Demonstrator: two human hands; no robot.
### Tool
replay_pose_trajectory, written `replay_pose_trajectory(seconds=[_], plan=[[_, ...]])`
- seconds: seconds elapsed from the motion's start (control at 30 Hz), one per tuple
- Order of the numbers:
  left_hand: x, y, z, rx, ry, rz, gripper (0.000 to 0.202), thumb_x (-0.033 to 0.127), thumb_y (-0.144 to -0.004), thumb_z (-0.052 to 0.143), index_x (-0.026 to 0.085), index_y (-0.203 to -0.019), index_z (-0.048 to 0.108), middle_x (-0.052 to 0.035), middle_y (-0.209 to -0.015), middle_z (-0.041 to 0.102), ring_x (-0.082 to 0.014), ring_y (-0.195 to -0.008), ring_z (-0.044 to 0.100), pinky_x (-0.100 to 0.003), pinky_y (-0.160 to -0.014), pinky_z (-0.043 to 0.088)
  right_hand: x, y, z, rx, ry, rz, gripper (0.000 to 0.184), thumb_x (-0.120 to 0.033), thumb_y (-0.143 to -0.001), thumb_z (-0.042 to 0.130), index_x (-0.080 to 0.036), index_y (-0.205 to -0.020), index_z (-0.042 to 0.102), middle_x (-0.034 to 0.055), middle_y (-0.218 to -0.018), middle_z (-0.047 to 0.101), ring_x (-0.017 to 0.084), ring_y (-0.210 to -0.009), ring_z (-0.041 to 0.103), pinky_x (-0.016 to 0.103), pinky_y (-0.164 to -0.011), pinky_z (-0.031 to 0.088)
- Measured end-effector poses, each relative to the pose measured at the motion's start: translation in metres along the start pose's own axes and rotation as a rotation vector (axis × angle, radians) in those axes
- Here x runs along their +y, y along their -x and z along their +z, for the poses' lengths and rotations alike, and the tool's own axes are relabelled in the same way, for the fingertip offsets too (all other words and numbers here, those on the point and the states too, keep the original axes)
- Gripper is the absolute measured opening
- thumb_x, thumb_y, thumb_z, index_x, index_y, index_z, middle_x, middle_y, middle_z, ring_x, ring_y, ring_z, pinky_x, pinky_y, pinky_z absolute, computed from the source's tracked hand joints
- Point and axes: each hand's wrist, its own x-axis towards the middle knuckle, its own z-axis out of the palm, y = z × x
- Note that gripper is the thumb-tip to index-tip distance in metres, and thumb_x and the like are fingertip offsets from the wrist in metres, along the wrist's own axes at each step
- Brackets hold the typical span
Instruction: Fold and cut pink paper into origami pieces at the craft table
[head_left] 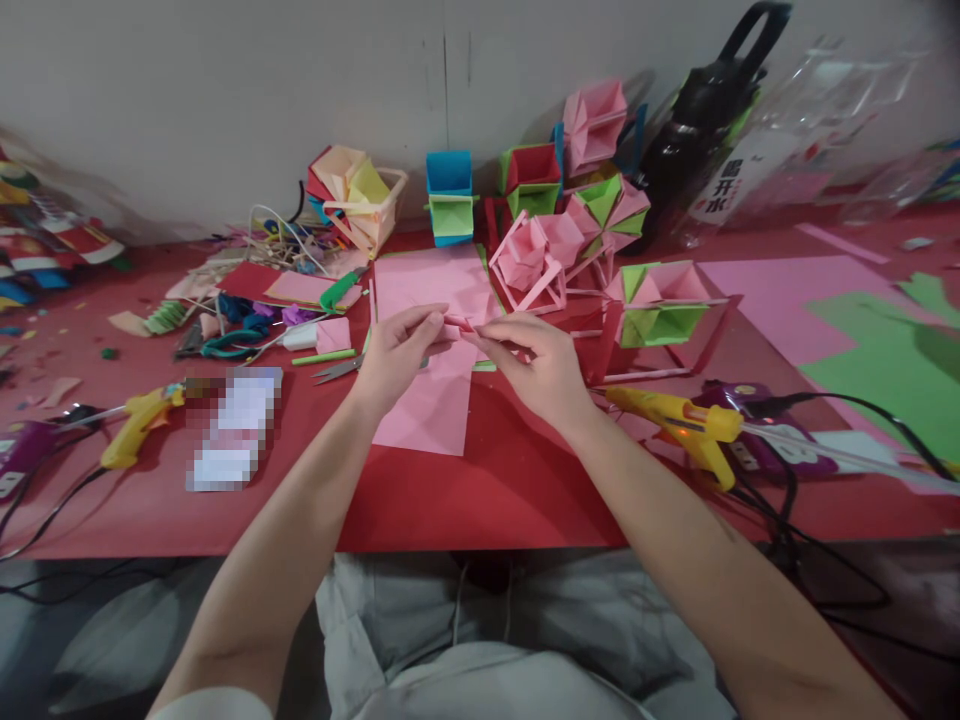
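Between my two hands is a small folded piece of pink paper [459,325]. My left hand [401,350] pinches its left end between thumb and fingers. At its right end, my right hand [531,358] is closed on the same piece. Both hands are above a pink paper sheet [424,420] lying on the red table. A pair of scissors [337,370] pokes out beside my left wrist, partly hidden. Beyond my right hand stands a pink paper model [529,265] with a stick-like frame.
Yellow glue guns lie at the left [142,425] and right [686,425], with cables trailing. A phone [236,430] is near my left forearm. Paper models, including a blue and green one [451,195], line the wall. A black bottle [686,130] stands at the back right.
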Motion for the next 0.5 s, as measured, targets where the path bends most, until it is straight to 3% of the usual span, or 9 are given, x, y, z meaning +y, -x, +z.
replay_pose_trajectory(seconds=[0.23, 0.37, 0.5], plan=[[0.0042, 0.0017, -0.001, -0.008, -0.098, -0.067, 0.034, 0.024, -0.081, 0.067, 0.017, -0.114, 0.075, -0.0062, -0.095, 0.077, -0.0138, -0.079, 0.07, -0.028, -0.076, 0.059, 0.0029, -0.0006, 0.0003, -0.049, -0.07, 0.106, 0.019, -0.042, -0.086, 0.078, -0.024, -0.092, 0.076, 0.0045, -0.094, 0.076, 0.02, -0.088, 0.07, 0.034, -0.078, 0.058], [0.0051, 0.0024, -0.0017, -0.013, -0.198, -0.082, 0.041, 0.023, -0.079, 0.064, 0.019, -0.119, 0.075, -0.0045, -0.091, 0.073, -0.0125, -0.074, 0.066, -0.023, -0.065, 0.053, 0.0033, -0.0028, -0.0006, -0.07, -0.113, 0.196, 0.027, -0.048, -0.081, 0.08, -0.022, -0.086, 0.076, 0.005, -0.092, 0.077, 0.019, -0.083, 0.07, 0.032, -0.073, 0.058], [0.0086, 0.0041, -0.001, -0.041, -0.24, -0.072, 0.046, 0.024, -0.079, 0.061, 0.016, -0.123, 0.073, -0.0054, -0.09, 0.072, -0.0135, -0.077, 0.065, -0.024, -0.067, 0.053, 0.0022, -0.004, -0.0019, -0.093, -0.119, 0.26, 0.029, -0.049, -0.083, 0.078, -0.02, -0.088, 0.076, 0.0059, -0.094, 0.078, 0.019, -0.085, 0.071, 0.031, -0.074, 0.057]])
